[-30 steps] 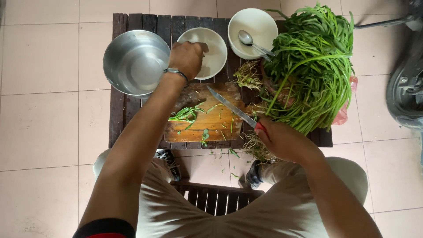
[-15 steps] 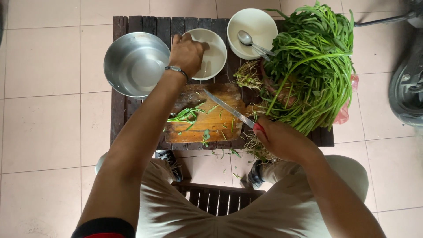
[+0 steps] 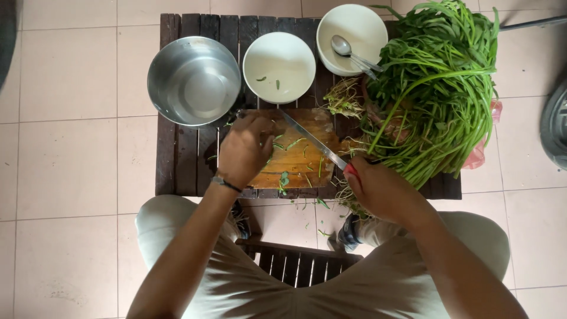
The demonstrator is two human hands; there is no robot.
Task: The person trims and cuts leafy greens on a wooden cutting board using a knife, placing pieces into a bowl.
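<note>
Left hand cupped over cut greens on chopping board; right hand grips knife. Big bundle uncut; white bowl nearly bare.

The cutting board is hemmed in — steel bowl and two white bowls crowd its far edge, the heap of green stalks blocks its right. Its near edge lies open, and bare slats show to its left.
</note>
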